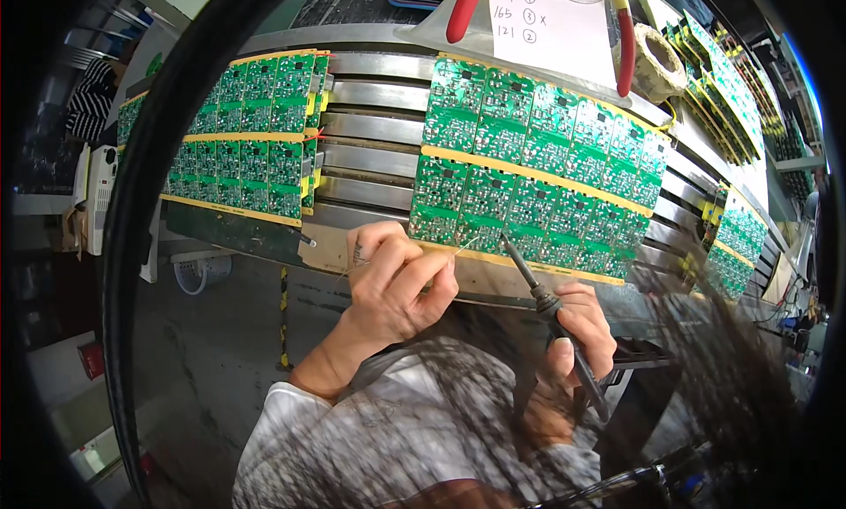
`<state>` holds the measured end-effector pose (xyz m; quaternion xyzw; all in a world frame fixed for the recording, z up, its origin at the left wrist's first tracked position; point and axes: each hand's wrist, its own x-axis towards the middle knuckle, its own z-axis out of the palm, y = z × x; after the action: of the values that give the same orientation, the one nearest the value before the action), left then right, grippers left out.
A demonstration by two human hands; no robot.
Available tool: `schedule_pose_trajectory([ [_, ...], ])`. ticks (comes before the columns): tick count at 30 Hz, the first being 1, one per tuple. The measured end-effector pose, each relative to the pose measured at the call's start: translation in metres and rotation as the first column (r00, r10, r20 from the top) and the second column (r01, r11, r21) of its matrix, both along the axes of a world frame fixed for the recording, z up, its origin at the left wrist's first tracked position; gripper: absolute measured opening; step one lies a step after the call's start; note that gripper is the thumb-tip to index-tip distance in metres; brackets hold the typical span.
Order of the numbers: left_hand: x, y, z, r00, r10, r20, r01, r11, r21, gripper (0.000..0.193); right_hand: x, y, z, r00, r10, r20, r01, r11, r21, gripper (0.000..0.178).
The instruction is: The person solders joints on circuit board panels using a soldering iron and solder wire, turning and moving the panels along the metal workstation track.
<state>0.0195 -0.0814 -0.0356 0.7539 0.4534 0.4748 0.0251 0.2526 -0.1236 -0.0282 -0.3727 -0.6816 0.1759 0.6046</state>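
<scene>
I'm watching the soldering iron resting its tip on the lower edge of the green circuit board panel, which is lying on the metal slatted conveyor at centre. My right hand is wrapping its grip fully around the iron's dark handle. My left hand is pinching a thin solder wire between closed fingertips, feeding it toward the tip. A second panel is sitting to the left, red-handled pliers and a tape roll beyond.
</scene>
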Motion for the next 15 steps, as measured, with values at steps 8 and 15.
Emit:
schedule_pose_trajectory([
  [8,0.0019,-0.0074,-0.0026,1.0,0.007,-0.005,-0.007,1.0,-0.011,0.017,-0.0015,-0.0078,-0.0035,1.0,0.021,0.015,-0.021,1.0,0.0,0.023],
  [15,0.0072,-0.0043,-0.0029,1.0,-0.026,-0.013,0.025,1.0,-0.018,0.018,-0.0043,-0.0077,0.0005,0.998,-0.007,0.055,0.008,1.0,-0.015,0.02],
])
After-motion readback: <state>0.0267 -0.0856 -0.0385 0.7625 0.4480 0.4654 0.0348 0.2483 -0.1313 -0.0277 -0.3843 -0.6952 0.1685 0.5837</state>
